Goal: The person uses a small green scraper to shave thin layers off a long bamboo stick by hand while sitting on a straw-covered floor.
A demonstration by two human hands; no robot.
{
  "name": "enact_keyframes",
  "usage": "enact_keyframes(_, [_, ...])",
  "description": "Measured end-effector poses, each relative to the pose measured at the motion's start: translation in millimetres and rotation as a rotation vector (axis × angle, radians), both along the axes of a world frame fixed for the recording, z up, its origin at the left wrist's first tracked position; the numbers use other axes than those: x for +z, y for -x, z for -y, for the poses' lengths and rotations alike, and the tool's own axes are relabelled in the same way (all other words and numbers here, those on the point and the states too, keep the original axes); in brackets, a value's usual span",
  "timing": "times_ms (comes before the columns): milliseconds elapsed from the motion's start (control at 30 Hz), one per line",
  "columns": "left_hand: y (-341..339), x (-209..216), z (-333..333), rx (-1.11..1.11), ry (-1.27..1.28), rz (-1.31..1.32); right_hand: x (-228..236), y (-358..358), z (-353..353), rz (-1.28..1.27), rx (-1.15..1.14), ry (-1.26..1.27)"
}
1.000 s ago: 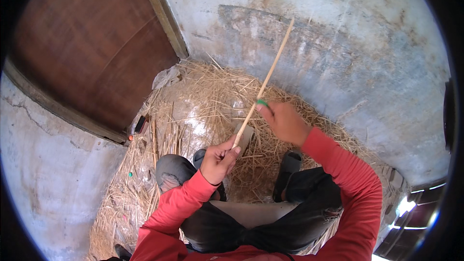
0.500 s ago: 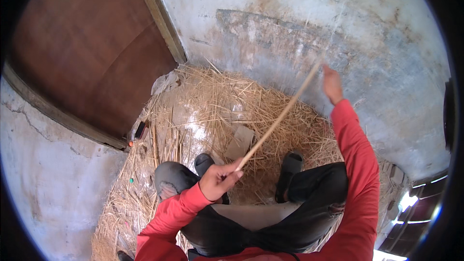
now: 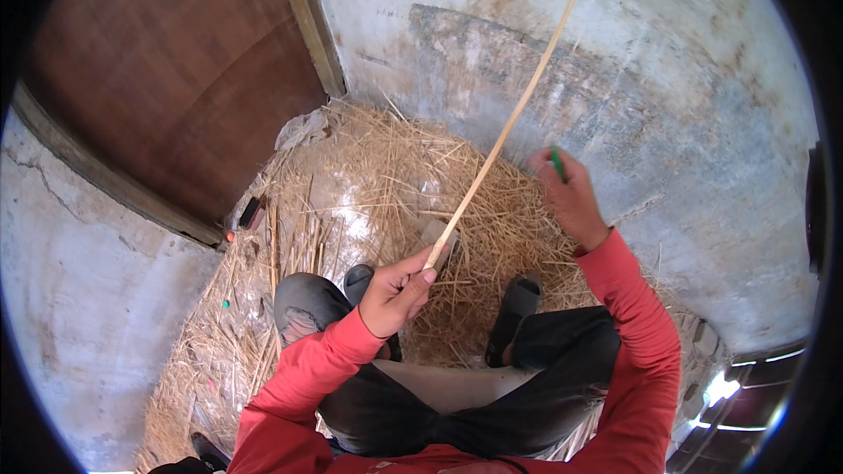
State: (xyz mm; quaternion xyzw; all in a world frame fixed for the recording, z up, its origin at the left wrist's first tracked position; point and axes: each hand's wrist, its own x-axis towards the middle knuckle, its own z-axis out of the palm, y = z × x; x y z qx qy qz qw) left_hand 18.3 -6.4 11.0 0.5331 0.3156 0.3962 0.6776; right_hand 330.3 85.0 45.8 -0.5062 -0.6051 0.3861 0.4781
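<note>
A long, thin, pale stick slants up and away in front of me. My left hand is closed on its near end, with the thumb along it. To the right of the stick, apart from it, my right hand is closed round a small green object. Only a short green piece of it shows between the fingers, so its kind is unclear. The fingertips of that hand are slightly blurred.
Straw-like shavings cover the floor about my sandalled feet. A grey block lies between them. A pale wall rises ahead and to the right, and a brown door stands at the left. Near its foot lies a dark brush-like object.
My right hand has come down and nearer, from beside the stick's far part. The stick now stands steeper, and its far end shows clearly. My left hand has shifted slightly up.
</note>
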Motion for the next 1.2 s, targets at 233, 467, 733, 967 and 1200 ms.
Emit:
enact_keyframes(233, [-3.9,-2.1,-1.5,-0.104,0.008,-0.084,3.9,45.1,-0.6,0.004,0.188,0.117])
enact_keyframes(467, [-4.4,-5.3,-3.9,-0.046,0.019,-0.105,6.7,59.3,12.2,0.220,0.269,0.037])
enact_keyframes(733, [-8.1,-9.7,-11.7,0.122,0.050,-0.018,-1.1,85.7,26.7,0.329,0.339,-0.142])
enact_keyframes(967, [-5.7,-8.1,-11.8,0.154,0.034,0.007,11.6,89.6,41.9,0.546,0.364,-0.089])
enact_keyframes(1200, [-1.0,-18.5,-9.0,0.144,0.087,-0.050,-0.1,87.9,28.2,0.625,0.297,-0.090])
